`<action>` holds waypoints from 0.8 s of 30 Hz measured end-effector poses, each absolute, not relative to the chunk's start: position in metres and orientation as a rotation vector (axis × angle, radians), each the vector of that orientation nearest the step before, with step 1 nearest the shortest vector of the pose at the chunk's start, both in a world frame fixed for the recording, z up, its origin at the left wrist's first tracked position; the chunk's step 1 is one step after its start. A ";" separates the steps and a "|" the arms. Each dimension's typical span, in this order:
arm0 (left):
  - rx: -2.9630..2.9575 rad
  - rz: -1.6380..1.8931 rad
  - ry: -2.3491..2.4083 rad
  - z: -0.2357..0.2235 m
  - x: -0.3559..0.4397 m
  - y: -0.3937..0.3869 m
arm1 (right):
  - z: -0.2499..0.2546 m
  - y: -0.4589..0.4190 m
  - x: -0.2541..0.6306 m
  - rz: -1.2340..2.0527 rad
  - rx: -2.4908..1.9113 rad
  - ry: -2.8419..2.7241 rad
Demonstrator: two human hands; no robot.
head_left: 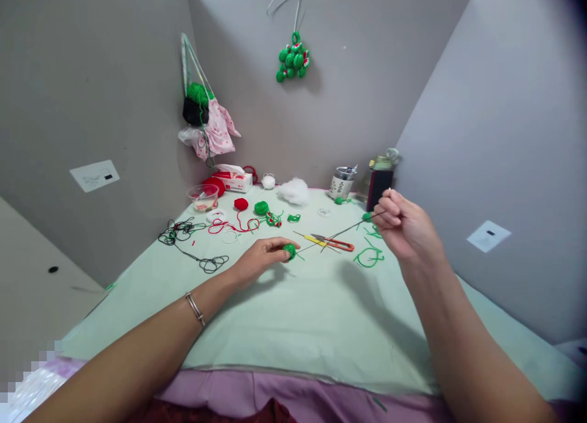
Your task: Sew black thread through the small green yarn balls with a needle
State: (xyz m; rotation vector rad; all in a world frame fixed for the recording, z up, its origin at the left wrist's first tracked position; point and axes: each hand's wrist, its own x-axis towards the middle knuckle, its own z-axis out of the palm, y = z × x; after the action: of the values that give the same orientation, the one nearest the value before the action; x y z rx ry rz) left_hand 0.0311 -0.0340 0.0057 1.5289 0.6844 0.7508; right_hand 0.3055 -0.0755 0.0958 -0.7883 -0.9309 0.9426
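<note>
Left hand [262, 258] pinching round green yarn piece [290, 250] over pale desk [293, 325]; right hand [408, 227], raised, pinching dark strand [356, 225] above snips [342, 244], yellow tool [313, 240]. Fluffy white stuffing [294, 192] behind; tangled black cord [213, 264] at left.

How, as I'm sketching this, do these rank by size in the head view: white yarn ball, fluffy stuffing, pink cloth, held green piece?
Pink cloth
Fluffy stuffing
Unsure: white yarn ball, green piece (nearer, partly hidden)

A pink dotted cloth bag [221, 132] hangs at the gray partition [353, 105] at 10 o'clock, above a tissue box [237, 182] on the counter [284, 331]. A clear plastic tub [202, 198] sits at 9, a printed can [340, 186] between 2 and 3, and a white card [479, 238] clings to a panel [495, 136] at 3.
</note>
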 end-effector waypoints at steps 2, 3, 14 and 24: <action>1.485 0.769 0.646 0.006 0.031 -0.033 | 0.096 -0.077 0.303 0.929 -0.821 -0.944; 1.452 0.785 0.629 0.006 0.031 -0.033 | 0.094 -0.078 0.299 0.920 -0.850 -0.976; 1.403 0.907 0.556 0.003 0.031 -0.029 | 0.052 -0.094 0.237 0.140 -1.183 -1.932; 1.415 0.923 0.547 0.002 0.030 -0.028 | 0.041 -0.092 0.235 -0.095 -1.211 -2.176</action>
State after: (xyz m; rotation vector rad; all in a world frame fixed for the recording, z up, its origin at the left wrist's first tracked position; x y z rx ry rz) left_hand 0.0304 -0.0282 0.0020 1.4147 0.5465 0.9233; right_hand 0.2354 -0.0920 0.0411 -1.2106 -2.1760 -0.0951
